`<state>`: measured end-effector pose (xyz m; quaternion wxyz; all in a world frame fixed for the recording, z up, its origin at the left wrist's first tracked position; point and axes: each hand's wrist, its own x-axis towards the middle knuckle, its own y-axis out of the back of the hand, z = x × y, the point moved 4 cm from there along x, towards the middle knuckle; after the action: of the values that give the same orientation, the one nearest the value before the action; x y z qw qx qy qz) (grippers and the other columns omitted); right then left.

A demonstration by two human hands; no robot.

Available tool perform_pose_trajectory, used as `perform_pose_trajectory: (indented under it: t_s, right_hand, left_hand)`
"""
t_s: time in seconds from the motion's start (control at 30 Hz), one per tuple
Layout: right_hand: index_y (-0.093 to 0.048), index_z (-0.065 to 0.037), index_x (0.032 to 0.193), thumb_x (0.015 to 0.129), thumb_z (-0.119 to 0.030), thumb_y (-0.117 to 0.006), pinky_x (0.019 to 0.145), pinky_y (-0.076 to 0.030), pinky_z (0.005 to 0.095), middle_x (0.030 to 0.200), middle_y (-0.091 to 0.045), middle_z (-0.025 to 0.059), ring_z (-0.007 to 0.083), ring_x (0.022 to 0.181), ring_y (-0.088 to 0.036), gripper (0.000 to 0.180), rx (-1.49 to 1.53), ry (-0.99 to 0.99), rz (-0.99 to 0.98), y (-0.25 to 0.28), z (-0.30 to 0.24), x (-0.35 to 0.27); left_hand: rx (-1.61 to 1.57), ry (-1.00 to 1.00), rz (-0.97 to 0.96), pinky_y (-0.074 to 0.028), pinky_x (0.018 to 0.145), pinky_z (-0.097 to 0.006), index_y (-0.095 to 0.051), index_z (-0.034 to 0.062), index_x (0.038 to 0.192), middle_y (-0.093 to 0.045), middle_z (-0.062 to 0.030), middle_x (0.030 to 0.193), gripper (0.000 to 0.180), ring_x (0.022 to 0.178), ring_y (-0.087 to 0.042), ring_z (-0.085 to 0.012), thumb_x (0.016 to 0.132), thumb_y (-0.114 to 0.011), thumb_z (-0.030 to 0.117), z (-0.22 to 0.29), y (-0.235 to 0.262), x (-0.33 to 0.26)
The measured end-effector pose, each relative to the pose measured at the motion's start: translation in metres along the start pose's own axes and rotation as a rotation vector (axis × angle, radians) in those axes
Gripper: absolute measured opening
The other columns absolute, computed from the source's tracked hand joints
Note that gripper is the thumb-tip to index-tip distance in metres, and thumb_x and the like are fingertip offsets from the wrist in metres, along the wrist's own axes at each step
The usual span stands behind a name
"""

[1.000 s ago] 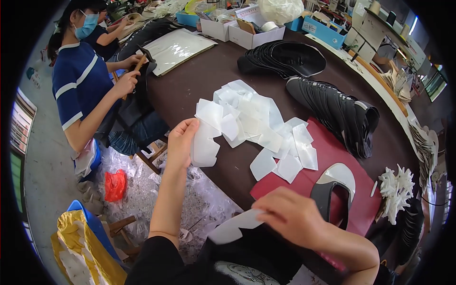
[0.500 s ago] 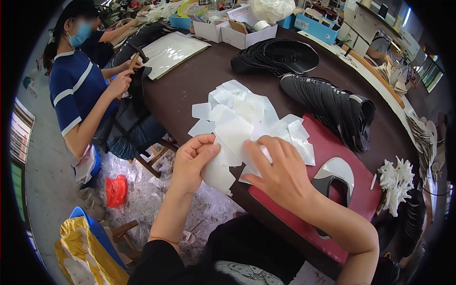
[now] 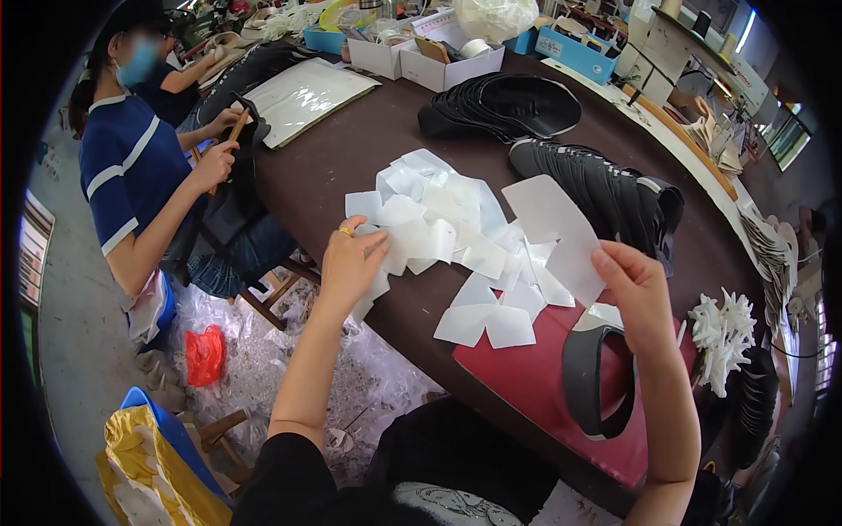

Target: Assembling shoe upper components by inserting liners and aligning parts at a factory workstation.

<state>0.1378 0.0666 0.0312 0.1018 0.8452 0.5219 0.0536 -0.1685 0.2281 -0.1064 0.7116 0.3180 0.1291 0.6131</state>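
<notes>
Holding one thin white translucent plastic cut-out [image 3: 554, 235] up between thumb and fingers, our right hand [image 3: 638, 291] has it lifted clear above the dark brown worktable [image 3: 351, 158]. Our left hand [image 3: 351, 260] is curled down on the near edge of the loose heap of matching white pieces [image 3: 443, 232], pinching at one. Looks like we're mid-sort, peeling singles off the heap. Just beside sits a red mat [image 3: 535, 381] with a black curved shoe part [image 3: 596, 377].
</notes>
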Motion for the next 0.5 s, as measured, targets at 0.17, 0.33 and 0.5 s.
perform_pose_trajectory:
  t_s: [0.17, 0.33, 0.5]
  right_hand:
    - [-0.068, 0.006, 0.111, 0.093, -0.009, -0.060, 0.065, -0.043, 0.0182, 0.089, -0.068, 0.0036, 0.0076, 0.074, -0.056, 0.025, 0.013, -0.117, 0.055, 0.003, 0.016, -0.030]
    - [-0.068, 0.005, 0.108, 0.090, -0.007, -0.063, 0.057, -0.041, 0.0195, 0.082, -0.068, 0.0038, 0.0070, 0.068, -0.051, 0.022, -0.115, 0.029, -0.164, -0.010, 0.007, -0.079]
    - [-0.068, 0.006, 0.096, 0.083, -0.005, -0.070, 0.054, -0.040, 0.0218, 0.073, -0.067, 0.0067, 0.0094, 0.058, -0.048, 0.017, -0.386, 0.053, -0.331, -0.005, 0.000, -0.126]
  left_hand:
    - [0.682, -0.364, 0.361, -0.045, 0.088, -0.034, -0.064, 0.0074, 0.121, -0.057, -0.0094, 0.124, 0.039, 0.109, -0.053, -0.0265, 0.083, -0.066, 0.009, 0.052, -0.005, -0.016]
    - [-0.872, -0.074, -0.318, -0.046, 0.065, -0.023, -0.066, 0.0017, 0.114, -0.067, -0.0073, 0.095, 0.026, 0.072, -0.057, -0.0121, 0.088, -0.066, 0.007, 0.133, -0.035, -0.094]
    - [-0.719, -0.358, -0.561, -0.041, 0.053, -0.022, -0.071, 0.0034, 0.106, -0.067, -0.0026, 0.073, 0.018, 0.055, -0.051, -0.0100, 0.090, -0.068, 0.012, 0.149, -0.035, -0.131]
